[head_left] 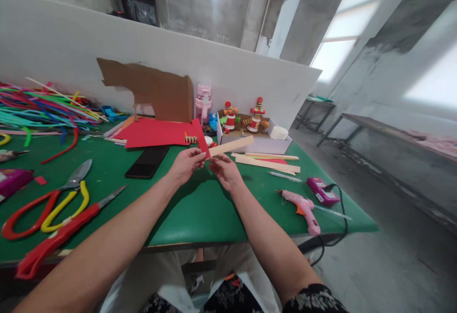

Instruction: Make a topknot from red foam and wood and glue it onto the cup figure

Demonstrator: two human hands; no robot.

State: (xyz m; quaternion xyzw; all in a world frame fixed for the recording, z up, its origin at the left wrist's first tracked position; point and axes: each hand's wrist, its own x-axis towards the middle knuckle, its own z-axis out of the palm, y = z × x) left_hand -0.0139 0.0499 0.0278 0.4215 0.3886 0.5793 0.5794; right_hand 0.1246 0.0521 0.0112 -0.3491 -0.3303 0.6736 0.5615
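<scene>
Above the green table (200,218), my two hands meet in front of me. My left hand (186,164) is closed, with thumb and fingers pinching a narrow red paper strip (201,137) that points up and away. Close beside it, the curled fingers of my right hand (225,170) pinch the near end of a beige paper strip (233,145), which extends to the right. The two strips cross or touch at the fingertips; whether they are joined I cannot tell. Behind my left hand lie red paper sheets (157,132) and a black phone (147,161).
Scissors (76,175) and a red-handled knife (71,222) lie left. A pink glue gun (302,206), its cord and a purple box (323,191) are right. More beige strips (267,161) lie before a white box (250,145) holding small figures. Colourful pipe cleaners (39,108) pile far left.
</scene>
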